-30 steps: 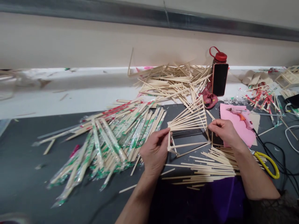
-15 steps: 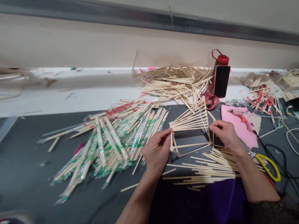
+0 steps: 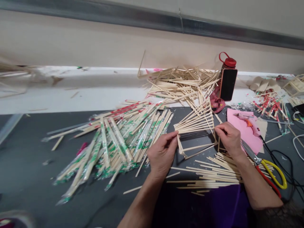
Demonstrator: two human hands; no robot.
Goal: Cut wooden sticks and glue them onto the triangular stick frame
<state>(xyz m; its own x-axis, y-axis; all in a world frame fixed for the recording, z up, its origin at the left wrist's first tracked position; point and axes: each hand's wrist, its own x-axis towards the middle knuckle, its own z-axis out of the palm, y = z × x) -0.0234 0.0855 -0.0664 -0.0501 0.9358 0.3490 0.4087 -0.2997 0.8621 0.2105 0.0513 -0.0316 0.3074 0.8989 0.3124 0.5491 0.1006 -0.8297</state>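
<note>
A small frame built of wooden sticks [image 3: 196, 129] is held between my two hands, its upper side closely laid with slanting sticks that fan out to the left and right. My left hand [image 3: 163, 155] pinches the frame's left corner between thumb and fingers. At the opposite corner, my right hand [image 3: 228, 137] has its fingertips closed on the frame's right edge. Below the frame, loose bare sticks [image 3: 209, 177] lie on the dark table. Wrapped chopsticks [image 3: 114, 148] in clear and green plastic are spread out to the left of my left hand.
Behind the frame is a heap of bare sticks [image 3: 182, 82]. A phone [image 3: 228, 85] leans on a red-capped bottle [image 3: 230, 62]. To the right, a pink glue gun [image 3: 249, 123] rests on a pink cloth [image 3: 239, 131], with yellow-and-red-handled scissors [image 3: 273, 171] and black cables [image 3: 282, 158] nearby.
Both hands still grip the stick frame, which has tilted slightly. The whole view has shifted a little, so most things appear slightly farther right.
</note>
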